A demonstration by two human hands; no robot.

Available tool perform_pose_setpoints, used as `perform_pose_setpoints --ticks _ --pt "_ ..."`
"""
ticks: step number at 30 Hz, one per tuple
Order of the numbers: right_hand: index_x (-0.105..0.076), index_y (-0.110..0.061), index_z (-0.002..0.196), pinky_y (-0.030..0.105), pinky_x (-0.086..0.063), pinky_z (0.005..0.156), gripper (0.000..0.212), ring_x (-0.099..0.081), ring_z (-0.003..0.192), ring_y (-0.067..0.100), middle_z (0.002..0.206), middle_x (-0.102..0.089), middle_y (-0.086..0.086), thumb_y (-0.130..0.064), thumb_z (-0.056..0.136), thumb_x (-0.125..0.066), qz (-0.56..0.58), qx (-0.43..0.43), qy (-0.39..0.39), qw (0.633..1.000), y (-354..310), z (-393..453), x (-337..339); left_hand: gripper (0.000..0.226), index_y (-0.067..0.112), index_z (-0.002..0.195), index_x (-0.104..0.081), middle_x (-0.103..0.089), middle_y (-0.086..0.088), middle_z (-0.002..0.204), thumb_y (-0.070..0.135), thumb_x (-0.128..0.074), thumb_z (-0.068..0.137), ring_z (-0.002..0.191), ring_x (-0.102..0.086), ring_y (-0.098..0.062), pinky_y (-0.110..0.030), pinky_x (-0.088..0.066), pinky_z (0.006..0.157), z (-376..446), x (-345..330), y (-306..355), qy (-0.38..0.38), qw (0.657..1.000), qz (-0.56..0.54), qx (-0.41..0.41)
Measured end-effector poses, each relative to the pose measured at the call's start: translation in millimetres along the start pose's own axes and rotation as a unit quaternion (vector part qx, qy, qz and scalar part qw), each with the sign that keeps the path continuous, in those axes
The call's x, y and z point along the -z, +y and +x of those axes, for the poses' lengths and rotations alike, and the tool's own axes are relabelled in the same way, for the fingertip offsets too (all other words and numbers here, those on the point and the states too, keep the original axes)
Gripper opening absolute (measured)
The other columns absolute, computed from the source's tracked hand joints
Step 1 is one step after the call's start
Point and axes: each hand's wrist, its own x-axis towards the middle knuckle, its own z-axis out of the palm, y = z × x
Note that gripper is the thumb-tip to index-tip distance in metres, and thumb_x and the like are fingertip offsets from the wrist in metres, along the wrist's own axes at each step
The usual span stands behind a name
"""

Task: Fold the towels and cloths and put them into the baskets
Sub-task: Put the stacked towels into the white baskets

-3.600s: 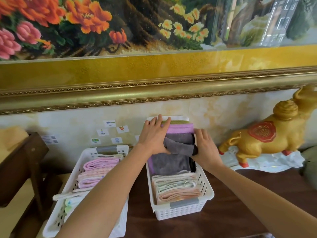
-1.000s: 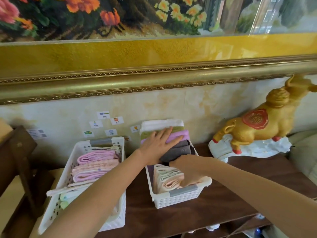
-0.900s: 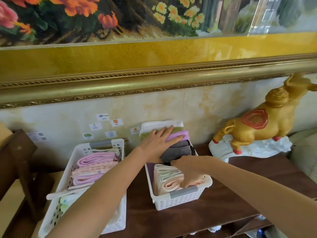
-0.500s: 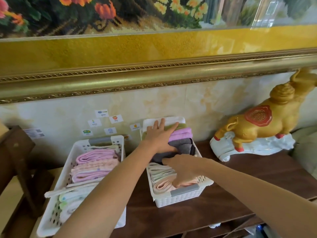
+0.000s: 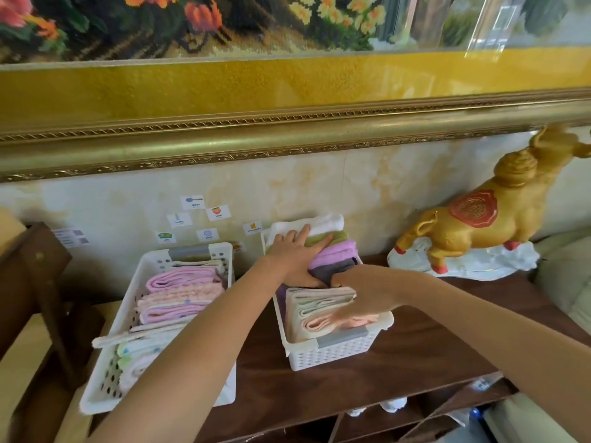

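Head view looks down on two white perforated plastic baskets on a dark wooden shelf. Far basket sits well back from the shelf's near edge, a bare strip of wood between it and the left basket, which overhangs that edge. Left hand lies flat, fingers spread, on the upright folded towels at the far end. Right hand presses the striped cloths; its fingers are blurred, so I cannot tell its grip.
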Motion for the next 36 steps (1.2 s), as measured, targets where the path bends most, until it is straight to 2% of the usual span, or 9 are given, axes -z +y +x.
perform_pose_setpoints --ticks 5,10,16,20,24,28,30,33,36 --pt "-0.057 -0.013 0.102 0.03 -0.041 0.064 0.02 -0.061 0.09 0.026 0.1 -0.064 0.007 -0.029 0.093 -0.049 -0.099 -0.075 0.204 0.971 13.0 8.0 5.9 0.109 0.039 0.15 0.015 0.017 -0.012 0.159 0.061 -0.064 0.078 0.146 0.002 -0.038 -0.051 -0.01 0.115 -5.3 6.1 -7.3 -0.03 0.999 -0.022 -0.001" --pt "-0.057 -0.012 0.105 0.03 -0.038 0.064 0.023 -0.062 0.094 0.027 0.105 -0.063 0.007 -0.028 0.088 -0.057 -0.131 -0.128 0.184 0.966 21.2 25.9 -1.1 0.108 0.041 0.15 0.013 0.017 -0.008 0.16 0.057 -0.067 0.079 0.148 0.003 -0.033 -0.049 -0.015 0.117 -4.4 13.9 -14.2 -0.058 0.997 -0.046 -0.008" --pt "-0.048 -0.015 0.107 0.03 -0.04 0.069 0.025 -0.058 0.099 0.022 0.111 -0.057 0.002 -0.03 0.089 -0.059 -0.126 -0.058 0.212 0.967 35.3 32.0 -8.3 0.105 0.042 0.149 0.016 0.02 -0.006 0.159 0.049 -0.065 0.082 0.148 0.004 -0.031 -0.049 -0.015 0.116 -3.8 9.2 -12.2 -0.054 0.997 -0.046 0.0" --pt "-0.045 -0.016 0.113 0.03 -0.039 0.066 0.047 -0.053 0.098 0.02 0.11 -0.052 -0.001 -0.041 0.08 -0.066 -0.087 -0.038 0.197 0.976 41.4 18.1 -2.8 0.103 0.043 0.148 0.017 0.02 -0.005 0.159 0.051 -0.061 0.082 0.148 0.004 -0.032 -0.051 -0.014 0.117 -4.6 5.1 -14.8 -0.047 0.998 -0.036 0.006" --pt "-0.042 -0.012 0.121 0.032 -0.039 0.069 0.032 -0.055 0.103 0.026 0.119 -0.055 0.006 -0.016 0.092 -0.051 -0.167 -0.023 0.208 0.964 37.6 24.7 -9.6 0.105 0.044 0.147 0.018 0.018 -0.003 0.16 0.051 -0.062 0.08 0.148 0.003 -0.03 -0.05 -0.014 0.116 -6.0 0.9 -13.2 -0.043 0.998 -0.046 0.001" --pt "-0.049 -0.012 0.109 0.035 -0.042 0.069 0.016 -0.059 0.093 0.029 0.104 -0.062 0.009 -0.01 0.095 -0.042 -0.157 -0.003 0.197 0.968 43.5 17.6 3.7 0.102 0.042 0.149 0.015 0.017 -0.002 0.16 0.053 -0.06 0.081 0.148 0.005 -0.028 -0.049 -0.01 0.117 -9.5 1.9 -11.4 -0.056 0.996 -0.07 -0.002" --pt "-0.053 -0.012 0.103 0.035 -0.045 0.068 0.012 -0.059 0.093 0.028 0.101 -0.062 0.006 -0.014 0.096 -0.042 -0.109 0.019 0.276 0.955 46.4 16.4 15.8 0.091 0.039 0.151 0.009 0.015 0.0 0.161 0.059 -0.052 0.088 0.148 0.006 -0.026 -0.047 -0.007 0.119 -10.1 8.9 -14.2 -0.047 0.991 -0.125 0.004" --pt "-0.047 -0.011 0.131 0.039 -0.045 0.094 0.034 -0.046 0.124 0.023 0.133 -0.052 0.006 -0.025 0.099 -0.043 -0.002 0.013 0.344 0.939 44.1 32.5 28.9 0.073 0.029 0.153 0.007 0.015 -0.002 0.16 0.059 -0.029 0.097 0.148 0.012 -0.023 -0.042 0.004 0.119 -10.5 7.8 -11.4 0.05 0.983 -0.157 0.085" --pt "-0.012 -0.01 0.152 0.036 -0.01 0.12 0.059 -0.004 0.148 0.021 0.16 -0.008 0.007 -0.04 0.103 -0.025 -0.013 -0.044 0.233 0.971 32.0 65.7 16.5 0.066 0.02 0.153 0.009 0.016 -0.01 0.16 0.053 -0.012 0.1 0.147 0.016 -0.027 -0.046 0.008 0.118 -9.1 -8.7 1.1 0.096 0.97 -0.126 0.185"
